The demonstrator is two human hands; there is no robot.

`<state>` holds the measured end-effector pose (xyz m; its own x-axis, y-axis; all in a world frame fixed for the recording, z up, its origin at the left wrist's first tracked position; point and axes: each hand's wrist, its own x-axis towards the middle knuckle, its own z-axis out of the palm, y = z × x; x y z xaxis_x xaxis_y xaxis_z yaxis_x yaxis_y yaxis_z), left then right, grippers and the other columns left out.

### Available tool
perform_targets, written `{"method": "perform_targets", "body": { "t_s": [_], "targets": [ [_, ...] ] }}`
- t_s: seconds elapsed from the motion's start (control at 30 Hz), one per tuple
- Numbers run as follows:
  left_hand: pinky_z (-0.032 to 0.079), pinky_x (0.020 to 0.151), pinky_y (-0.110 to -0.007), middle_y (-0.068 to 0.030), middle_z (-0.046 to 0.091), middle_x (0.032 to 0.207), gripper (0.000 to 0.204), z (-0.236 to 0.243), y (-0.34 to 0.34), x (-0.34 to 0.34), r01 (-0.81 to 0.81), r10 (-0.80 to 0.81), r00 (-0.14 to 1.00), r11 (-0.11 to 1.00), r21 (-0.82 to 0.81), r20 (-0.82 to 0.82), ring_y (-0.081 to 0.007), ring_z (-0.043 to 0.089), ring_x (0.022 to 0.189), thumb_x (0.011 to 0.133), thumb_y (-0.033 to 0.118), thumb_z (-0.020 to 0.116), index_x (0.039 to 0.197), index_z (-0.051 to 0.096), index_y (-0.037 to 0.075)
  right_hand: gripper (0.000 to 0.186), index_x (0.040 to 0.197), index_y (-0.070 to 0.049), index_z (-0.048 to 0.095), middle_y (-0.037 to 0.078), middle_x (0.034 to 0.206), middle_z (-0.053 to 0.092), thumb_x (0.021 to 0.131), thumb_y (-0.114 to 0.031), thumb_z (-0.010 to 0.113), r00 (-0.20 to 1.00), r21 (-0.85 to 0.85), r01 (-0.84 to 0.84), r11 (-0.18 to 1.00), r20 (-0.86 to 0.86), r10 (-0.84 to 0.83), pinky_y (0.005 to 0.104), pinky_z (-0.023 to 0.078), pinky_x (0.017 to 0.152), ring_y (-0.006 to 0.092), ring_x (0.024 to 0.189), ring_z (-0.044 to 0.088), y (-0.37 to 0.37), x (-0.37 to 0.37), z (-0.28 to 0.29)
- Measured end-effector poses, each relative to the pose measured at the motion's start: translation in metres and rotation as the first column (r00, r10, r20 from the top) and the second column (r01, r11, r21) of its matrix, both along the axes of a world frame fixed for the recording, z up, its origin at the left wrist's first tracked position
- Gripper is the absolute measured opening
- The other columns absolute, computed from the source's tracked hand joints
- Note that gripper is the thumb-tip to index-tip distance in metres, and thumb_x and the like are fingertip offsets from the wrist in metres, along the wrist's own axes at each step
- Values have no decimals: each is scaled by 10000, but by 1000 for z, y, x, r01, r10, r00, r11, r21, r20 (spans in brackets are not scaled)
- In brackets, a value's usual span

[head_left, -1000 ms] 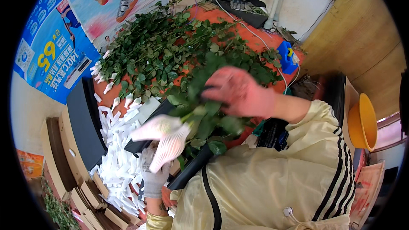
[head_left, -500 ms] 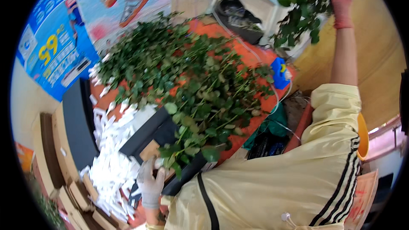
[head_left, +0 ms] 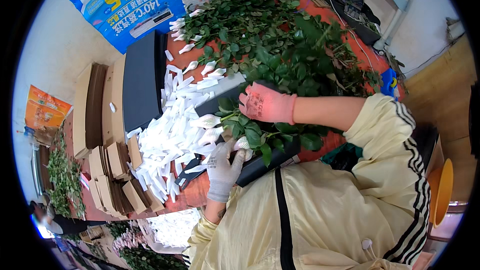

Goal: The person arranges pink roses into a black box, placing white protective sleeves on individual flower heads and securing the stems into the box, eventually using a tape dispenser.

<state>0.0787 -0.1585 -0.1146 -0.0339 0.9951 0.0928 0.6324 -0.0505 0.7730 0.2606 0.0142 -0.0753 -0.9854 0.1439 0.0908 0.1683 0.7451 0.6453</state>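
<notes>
My left hand, in a grey-white glove, has thumb and fingers closed at a rose bud in a white net sleeve. Just beyond it lie two more netted rose buds, their leafy stems pointing right. My right hand, in a pink glove, is curled over the leafy rose stems; its fingertips are partly hidden. These stems lie over a black box-shaped holder. Left of my hands spreads a heap of white net sleeves. Dark scissors-like handles lie beside my left hand.
A big pile of leafy roses covers the far part of the red table. Black sheets and brown cardboard pieces stand at the left. A blue tape dispenser sits at the right edge, a yellow container beyond.
My right hand has come down from the upper right onto the stems beside my left hand. The view has swung left. My left hand stays by the netted buds.
</notes>
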Motion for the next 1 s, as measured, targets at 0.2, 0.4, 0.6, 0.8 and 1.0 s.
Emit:
{"method": "perform_targets", "body": {
  "t_s": [0.2, 0.4, 0.6, 0.8, 1.0],
  "targets": [
    [487, 750, -408, -139, 636, 921, 392, -1, -1, -1, -1, 3, 1000, 997, 77, -28, -320, 617, 841, 844, 283, 684, 1137, 641, 27, 190, 994, -128, 590, 26, 912, 565, 858, -242, 522, 995, -337, 97, 936, 50, -85, 376, 409, 819, 223, 930, 550, 0, 5, -32],
    [478, 808, -440, -145, 635, 986, 460, 14, 11, -2, 33, -14, 939, 998, 48, -344, -335, 604, 934, 810, 360, 704, 1145, 645, 50, 133, 922, -139, 539, 44, 938, 550, 859, -253, 513, 990, -75, 135, 988, -34, -138, 355, 414, 794, 218, 916, 550, 11, 18, -5],
    [352, 1060, -514, -193, 509, 1349, 596, 39, 20, 1, 179, -61, 881, 961, 211, -468, -425, 456, 1252, 675, 265, 788, 1206, 611, 58, 207, 1027, -151, 579, 53, 1068, 564, 843, -238, 543, 962, 257, 262, 930, -144, -231, 396, 425, 920, 245, 1005, 542, 11, 68, 90],
    [366, 1033, -494, -139, 555, 1193, 557, 48, 38, 6, 365, -263, 824, 924, 115, -501, -368, 482, 1188, 659, 327, 798, 1135, 630, 91, 424, 1157, -149, 644, 94, 1117, 589, 734, -148, 625, 916, -100, 146, 984, -361, -172, 400, 422, 950, 262, 1052, 556, -13, 108, 140],
    [469, 797, -418, -95, 605, 923, 472, 56, 34, 3, 423, -369, 828, 905, 37, -423, -304, 578, 899, 701, 313, 761, 1107, 641, 105, 474, 1200, -123, 640, 153, 1126, 586, 729, -102, 599, 890, -241, 313, 919, -264, -372, 410, 420, 999, 299, 1101, 552, -35, 142, 148]
  ]
}}
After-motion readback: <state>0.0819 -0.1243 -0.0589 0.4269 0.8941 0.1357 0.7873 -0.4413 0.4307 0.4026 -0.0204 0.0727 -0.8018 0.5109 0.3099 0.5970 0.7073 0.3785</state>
